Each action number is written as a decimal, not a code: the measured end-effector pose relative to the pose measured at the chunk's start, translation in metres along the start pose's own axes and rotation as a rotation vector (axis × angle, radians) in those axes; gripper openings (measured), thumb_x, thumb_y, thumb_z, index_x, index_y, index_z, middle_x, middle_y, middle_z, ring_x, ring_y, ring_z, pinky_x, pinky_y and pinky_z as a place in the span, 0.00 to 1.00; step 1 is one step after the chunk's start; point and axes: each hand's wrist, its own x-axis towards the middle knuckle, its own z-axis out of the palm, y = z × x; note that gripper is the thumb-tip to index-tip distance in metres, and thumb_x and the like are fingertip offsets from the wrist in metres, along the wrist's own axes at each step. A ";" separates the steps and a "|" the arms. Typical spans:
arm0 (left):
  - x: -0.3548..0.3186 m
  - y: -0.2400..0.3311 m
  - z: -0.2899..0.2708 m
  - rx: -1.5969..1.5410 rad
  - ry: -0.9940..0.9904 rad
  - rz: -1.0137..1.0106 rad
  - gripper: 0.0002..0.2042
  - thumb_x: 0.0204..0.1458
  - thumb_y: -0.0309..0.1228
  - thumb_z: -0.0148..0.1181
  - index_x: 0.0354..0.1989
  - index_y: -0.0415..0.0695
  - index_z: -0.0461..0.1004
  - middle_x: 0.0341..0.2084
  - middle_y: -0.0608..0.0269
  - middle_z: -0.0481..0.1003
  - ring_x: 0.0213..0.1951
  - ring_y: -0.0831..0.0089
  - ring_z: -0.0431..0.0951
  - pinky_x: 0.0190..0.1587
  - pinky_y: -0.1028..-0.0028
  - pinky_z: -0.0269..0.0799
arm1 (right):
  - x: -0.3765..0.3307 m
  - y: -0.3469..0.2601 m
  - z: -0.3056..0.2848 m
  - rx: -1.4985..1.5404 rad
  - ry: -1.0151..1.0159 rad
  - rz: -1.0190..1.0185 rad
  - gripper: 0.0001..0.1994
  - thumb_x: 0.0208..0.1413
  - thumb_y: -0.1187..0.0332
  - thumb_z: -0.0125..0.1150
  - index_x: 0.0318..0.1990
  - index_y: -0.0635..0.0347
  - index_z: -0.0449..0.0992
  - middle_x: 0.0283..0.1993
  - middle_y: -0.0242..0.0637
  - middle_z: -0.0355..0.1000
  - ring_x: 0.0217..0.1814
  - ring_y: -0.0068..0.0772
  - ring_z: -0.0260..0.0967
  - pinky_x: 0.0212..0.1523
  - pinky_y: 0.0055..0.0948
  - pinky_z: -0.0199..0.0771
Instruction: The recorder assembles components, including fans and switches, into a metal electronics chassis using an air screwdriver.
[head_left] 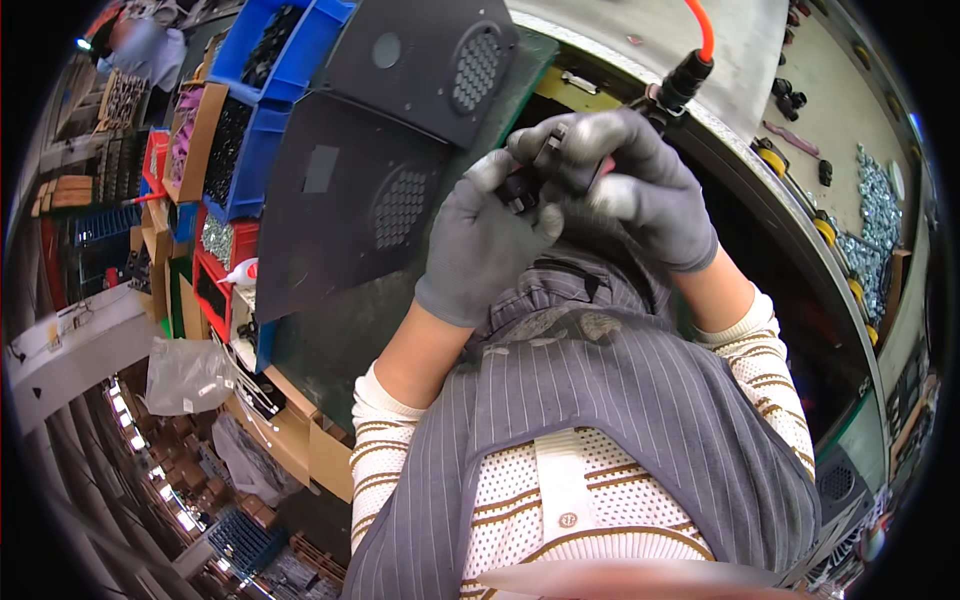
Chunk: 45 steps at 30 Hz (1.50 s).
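Observation:
My left hand [478, 235], in a grey glove with paler fingertips, pinches a small black part [520, 190] in front of my waist. Close against it, my right hand [645, 190], gloved alike, is closed around a black piece [572, 172] with a bit of red showing at its edge. The fingers and some blur hide the exact kind of both parts. Just beyond the right hand hangs a black hose fitting [685, 82] on an orange hose [705, 30]; whether it joins what the right hand holds, I cannot tell.
Dark metal panels with round perforated patches [400, 208] stand left of my hands. Blue bins [262, 150] and red bins [212, 285] of small parts line the far left. A metal rail [800, 205] runs along the right, with loose screws [877, 200] on the surface past it.

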 end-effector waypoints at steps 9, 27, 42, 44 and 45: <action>-0.081 0.056 0.015 0.827 -0.022 -0.206 0.14 0.41 0.25 0.51 0.40 0.38 0.70 0.31 0.61 0.72 0.33 0.72 0.72 0.38 0.75 0.68 | 0.033 -0.004 -0.008 0.074 0.160 0.439 0.28 0.54 0.69 0.48 0.63 0.66 0.52 0.52 0.50 0.65 0.51 0.37 0.69 0.52 0.32 0.71; 0.036 0.130 0.155 2.900 0.029 0.606 0.22 0.48 0.51 0.58 0.36 0.41 0.76 0.28 0.57 0.73 0.30 0.67 0.74 0.35 0.72 0.68 | 0.149 -0.075 0.003 -1.992 -0.347 -0.614 0.06 0.47 0.70 0.53 0.34 0.58 0.67 0.34 0.38 0.67 0.34 0.41 0.70 0.32 0.36 0.71; 0.056 0.105 0.193 2.914 0.385 0.173 0.18 0.48 0.44 0.58 0.25 0.39 0.78 0.14 0.57 0.75 0.26 0.59 0.78 0.35 0.63 0.73 | 0.207 -0.124 0.042 -2.174 -0.600 0.018 0.15 0.35 0.65 0.69 0.33 0.59 0.77 0.32 0.42 0.73 0.37 0.45 0.72 0.37 0.38 0.72; 0.055 0.122 0.171 2.642 -0.197 0.638 0.18 0.48 0.44 0.58 0.24 0.38 0.78 0.15 0.55 0.75 0.27 0.58 0.78 0.35 0.62 0.73 | 0.208 -0.132 0.047 -2.154 -0.572 0.231 0.12 0.34 0.65 0.69 0.30 0.57 0.79 0.28 0.41 0.74 0.35 0.44 0.73 0.35 0.38 0.72; 0.053 0.131 0.162 2.221 -0.710 1.013 0.18 0.48 0.44 0.58 0.24 0.38 0.78 0.17 0.53 0.75 0.27 0.56 0.78 0.35 0.62 0.72 | 0.210 -0.138 0.042 -1.946 -0.654 0.200 0.11 0.35 0.64 0.68 0.29 0.57 0.79 0.26 0.41 0.74 0.32 0.44 0.73 0.34 0.39 0.71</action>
